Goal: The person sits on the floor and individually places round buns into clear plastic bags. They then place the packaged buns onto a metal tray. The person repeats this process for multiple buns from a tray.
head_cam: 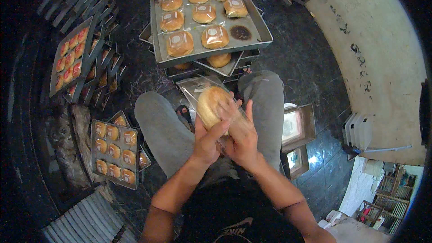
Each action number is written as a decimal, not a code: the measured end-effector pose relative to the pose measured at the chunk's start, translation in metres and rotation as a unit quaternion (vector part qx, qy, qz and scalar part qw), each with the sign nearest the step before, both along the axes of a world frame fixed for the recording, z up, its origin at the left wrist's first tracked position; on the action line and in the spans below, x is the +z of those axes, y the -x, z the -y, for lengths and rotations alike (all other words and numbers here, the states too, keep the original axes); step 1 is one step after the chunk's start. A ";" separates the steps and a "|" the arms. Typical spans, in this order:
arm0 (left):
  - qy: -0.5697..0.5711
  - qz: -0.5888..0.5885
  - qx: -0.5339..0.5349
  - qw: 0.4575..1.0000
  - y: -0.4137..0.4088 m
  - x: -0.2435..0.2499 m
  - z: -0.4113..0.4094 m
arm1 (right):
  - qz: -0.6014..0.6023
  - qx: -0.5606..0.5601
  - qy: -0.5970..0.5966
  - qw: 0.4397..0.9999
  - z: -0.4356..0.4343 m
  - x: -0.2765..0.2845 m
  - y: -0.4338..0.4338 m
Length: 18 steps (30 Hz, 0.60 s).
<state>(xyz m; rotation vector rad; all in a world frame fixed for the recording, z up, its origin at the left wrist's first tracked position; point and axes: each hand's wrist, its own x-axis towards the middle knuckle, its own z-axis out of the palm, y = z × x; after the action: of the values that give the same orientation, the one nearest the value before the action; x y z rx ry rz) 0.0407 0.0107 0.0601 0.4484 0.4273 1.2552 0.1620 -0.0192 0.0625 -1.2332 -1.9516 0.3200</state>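
Note:
Between my knees, a round golden bread bun (210,108) sits inside a clear plastic bag (192,86). My left hand (209,138) grips the bun from below, its thumb across the front. My right hand (241,133) is blurred at the bun's right side, its fingers partly within or behind the film; which cannot be told. Just beyond is a metal tray (211,54) of several bagged buns (215,37), each bearing a pale printed mark. One spot near that tray's right front corner shows a dark stain (241,32). More trays are stacked crosswise under it, with an unbagged-looking bun (218,60) visible.
At left stand stacked trays of red-topped buns (70,59) and a lower tray of bagged buns (114,151). Right of my knee are metal trays (308,128) with bags or printed sheets in them. A pale ledge (378,57) curves along the far right.

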 end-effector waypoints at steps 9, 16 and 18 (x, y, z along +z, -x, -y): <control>0.147 0.057 -0.006 0.987 0.002 -0.010 -0.006 | -0.031 0.065 0.118 0.990 0.011 0.000 -0.012; 0.254 0.143 -0.027 0.956 -0.003 -0.036 -0.014 | -0.105 0.167 0.294 0.935 0.054 0.032 -0.038; 0.242 0.145 -0.064 0.957 -0.009 -0.025 -0.009 | -0.101 0.007 0.353 0.930 0.059 0.011 -0.076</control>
<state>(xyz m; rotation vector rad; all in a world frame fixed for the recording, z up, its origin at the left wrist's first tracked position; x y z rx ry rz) 0.0501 0.0194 0.0355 -0.1234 0.4293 1.0260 0.2381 -0.0787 0.0736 -1.5442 -1.7084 1.1865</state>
